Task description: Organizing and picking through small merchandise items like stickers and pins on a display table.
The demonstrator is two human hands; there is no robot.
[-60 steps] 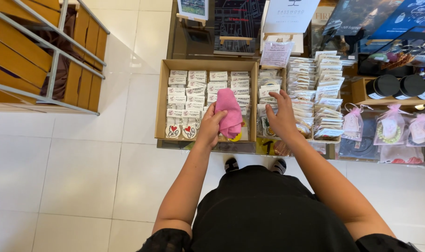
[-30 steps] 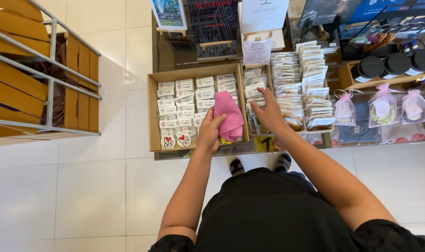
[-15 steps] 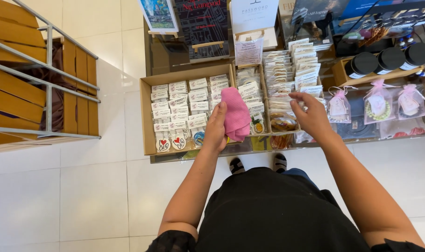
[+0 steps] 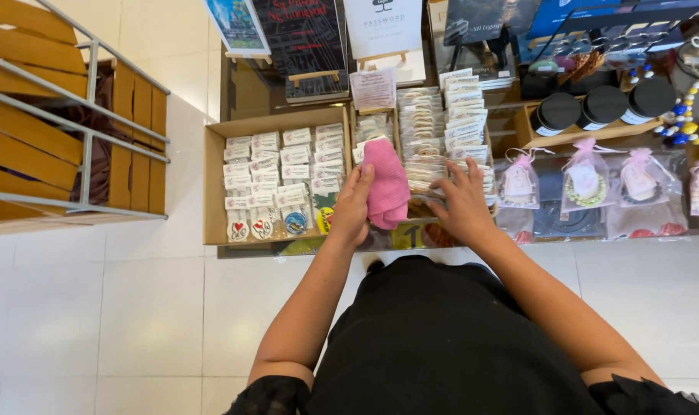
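Observation:
My left hand [image 4: 351, 209] grips a folded pink cloth [image 4: 386, 183] and holds it over the front of a display table. To its left stands a shallow cardboard tray [image 4: 213, 184] filled with rows of small white packets. My right hand [image 4: 463, 204] has its fingers spread and rests on stacks of flat packaged items [image 4: 434, 154] just right of the cloth. It holds nothing.
Small sheer gift bags with pink ribbons [image 4: 584, 183] lie to the right, behind them a wooden tray with three black-lidded jars [image 4: 603, 107]. Sign cards on small easels [image 4: 311, 38] stand at the back. A wooden slatted rack with metal rails [image 4: 65, 131] is left, over white floor tiles.
My right hand has come back from the gift bags toward the packet stacks beside the cloth. The left hand still holds the pink cloth in about the same spot.

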